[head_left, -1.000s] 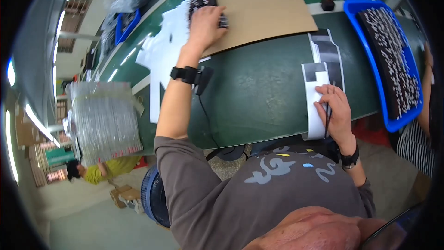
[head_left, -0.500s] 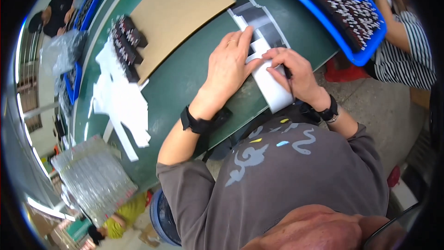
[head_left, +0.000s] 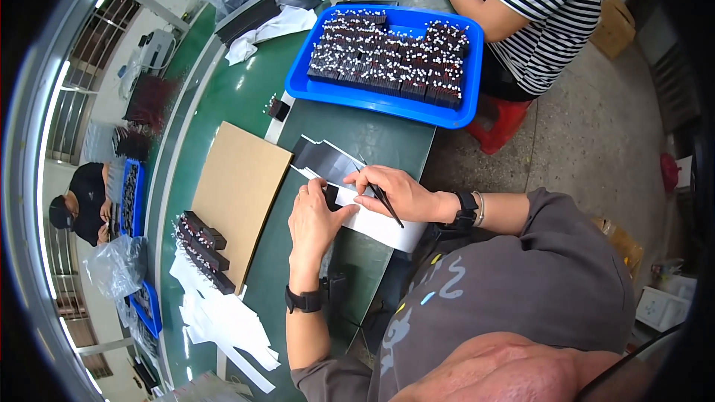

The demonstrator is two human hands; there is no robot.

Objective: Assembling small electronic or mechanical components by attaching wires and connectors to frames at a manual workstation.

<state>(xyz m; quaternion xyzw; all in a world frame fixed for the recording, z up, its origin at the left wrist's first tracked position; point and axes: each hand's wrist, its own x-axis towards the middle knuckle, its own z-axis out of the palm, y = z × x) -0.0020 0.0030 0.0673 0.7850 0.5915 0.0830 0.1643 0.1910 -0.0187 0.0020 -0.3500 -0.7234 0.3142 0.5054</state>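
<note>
I am counting two hands at work on the green table [head_left: 223, 104], both over one white strip of card [head_left: 380, 223] that is lying beside one black folded sheet [head_left: 324, 162]. The strip's long axis is running from about ten o'clock to four o'clock, its far end pointing toward the black sheet and its near end hanging at the table's edge by my body.

My left hand [head_left: 313, 216] is pressing down at the strip's nine o'clock side, fingers together and curled around a small black piece [head_left: 330, 195] — I cannot tell how firmly. My right hand [head_left: 398, 192] is resting on the strip's three o'clock side, its fingers pinched on one thin dark stick [head_left: 387, 205], which is slanting from eleven o'clock down to five o'clock.

At nine o'clock of the hands one brown cardboard sheet [head_left: 238, 186] is lying flat. At its seven o'clock edge a row of small black boxes [head_left: 201, 249] is standing — too crowded to count — with loose white strips [head_left: 223, 324] beyond it.

At twelve o'clock one blue tray [head_left: 372, 100] is holding many dark white-tipped pieces. A person in a striped shirt [head_left: 544, 15] is sitting at one o'clock; another person [head_left: 86, 201] is sitting at nine o'clock.
</note>
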